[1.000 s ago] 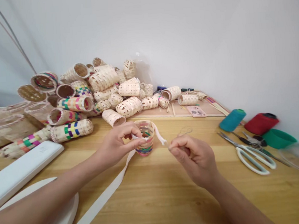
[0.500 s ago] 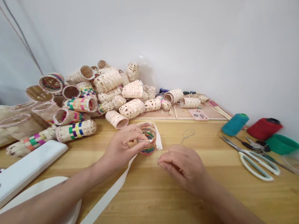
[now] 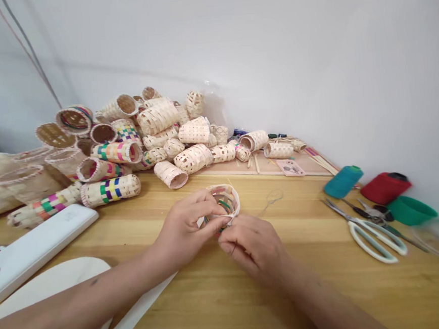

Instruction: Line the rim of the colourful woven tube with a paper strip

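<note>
A small woven basket (image 3: 225, 197) with coloured bands and a white-edged rim stands tilted between my hands. My left hand (image 3: 193, 222) pinches the near left side of its rim between thumb and fingers. Close against the rim's near right side is my right hand (image 3: 254, 245), its fingers curled together; what they hold is too small to make out. A thin loop of thread (image 3: 273, 198) lies on the table beyond my right hand. Under my left forearm, a white strip (image 3: 140, 312) runs toward the lower left.
Many woven baskets (image 3: 158, 118) are piled at the back left. A white device (image 3: 39, 249) and a round white piece (image 3: 54, 284) lie at left. Scissors (image 3: 373, 238), a blue spool (image 3: 343, 181), a red spool (image 3: 384, 188) and a green one (image 3: 413, 210) are at right.
My right hand has moved left and up to the basket's rim. The basket has turned and shifted slightly right; the white tail at its right side no longer shows.
</note>
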Demonstrator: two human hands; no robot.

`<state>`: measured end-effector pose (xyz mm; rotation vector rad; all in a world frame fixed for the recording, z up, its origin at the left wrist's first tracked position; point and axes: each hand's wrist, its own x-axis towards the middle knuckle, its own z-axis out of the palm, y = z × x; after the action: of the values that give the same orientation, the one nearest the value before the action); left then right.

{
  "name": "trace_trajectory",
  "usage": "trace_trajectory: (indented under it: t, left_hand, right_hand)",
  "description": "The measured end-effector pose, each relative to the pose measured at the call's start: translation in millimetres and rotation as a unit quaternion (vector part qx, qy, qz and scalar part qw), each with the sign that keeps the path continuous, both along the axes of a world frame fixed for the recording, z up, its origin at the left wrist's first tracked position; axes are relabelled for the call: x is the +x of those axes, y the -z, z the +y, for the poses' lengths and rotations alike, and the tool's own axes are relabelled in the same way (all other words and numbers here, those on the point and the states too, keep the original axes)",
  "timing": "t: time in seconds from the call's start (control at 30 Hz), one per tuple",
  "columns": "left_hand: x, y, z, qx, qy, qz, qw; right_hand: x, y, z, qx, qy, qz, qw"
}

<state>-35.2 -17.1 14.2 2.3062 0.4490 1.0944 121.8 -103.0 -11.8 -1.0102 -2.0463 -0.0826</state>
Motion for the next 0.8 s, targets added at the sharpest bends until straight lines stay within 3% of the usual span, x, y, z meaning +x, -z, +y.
trace_trajectory:
  t: [0.17, 0.3, 0.4, 0.53, 0.63, 0.8]
  left_hand:
    - [1, -0.4, -2, -0.008, 0.004, -0.005, 1.000]
    - [0, -2.3, 0, -0.026, 0.004, -0.010, 1.000]
    - [-2, -3.1, 5, -0.058, -0.002, -0.017, 0.998]
    - [-4, -3.0, 9, -0.083, 0.020, -0.029, 0.996]
    - [-4, -3.3, 9, -0.087, 0.043, -0.025, 0.995]
    - [-5, -6.2, 4, -0.070, 0.095, -0.002, 0.993]
  right_hand:
    - [-3, -1.0, 4, 0.016, 0.006, -0.013, 1.000]
    - [-3, -7.5, -3, 0.040, -0.047, -0.033, 0.998]
    - [7, -10.9, -12, 0.055, -0.070, 0.037, 0.995]
    - [27, -13.5, -15, 0.042, 0.040, 0.161, 0.985]
    - [34, -17.8, -9, 0.031, 0.095, 0.065, 0.993]
    - [31, -22.5, -2, 0.052, 0.050, 0.003, 0.997]
